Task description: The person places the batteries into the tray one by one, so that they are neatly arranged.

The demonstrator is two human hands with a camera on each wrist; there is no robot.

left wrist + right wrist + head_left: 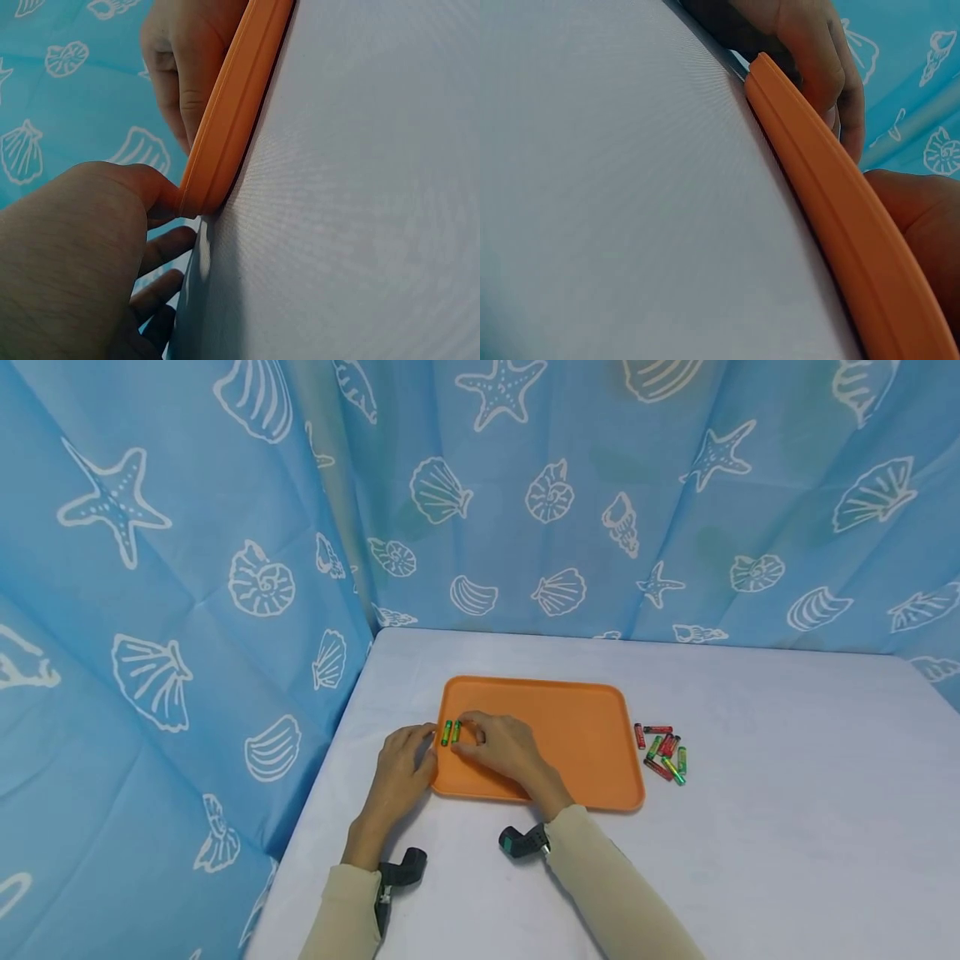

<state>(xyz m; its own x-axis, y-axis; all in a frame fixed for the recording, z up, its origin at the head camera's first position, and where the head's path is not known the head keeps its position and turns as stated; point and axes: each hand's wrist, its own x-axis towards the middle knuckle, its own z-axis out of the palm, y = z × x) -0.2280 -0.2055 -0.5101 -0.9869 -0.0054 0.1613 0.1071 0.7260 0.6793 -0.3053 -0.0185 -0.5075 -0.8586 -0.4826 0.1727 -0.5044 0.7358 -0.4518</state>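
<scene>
Two green-and-yellow batteries stand side by side at the left end of an orange tray [577,735]. My right hand [506,747] reaches over the tray and pinches the right one of the pair, a battery [456,732], lengthwise between thumb and index finger. The other battery [446,732] lies just left of it, near the tray's left rim. Outside that rim rests my left hand [401,772], its thumb touching the tray's corner and its fingers loosely spread. In the right wrist view, the tray wall [840,210] hides the batteries and part of my right hand.
A loose pile of red and green batteries [666,747] lies on the white table [795,777] just right of the tray. Blue curtains [525,543] with white shell prints hang behind and at the left of the table.
</scene>
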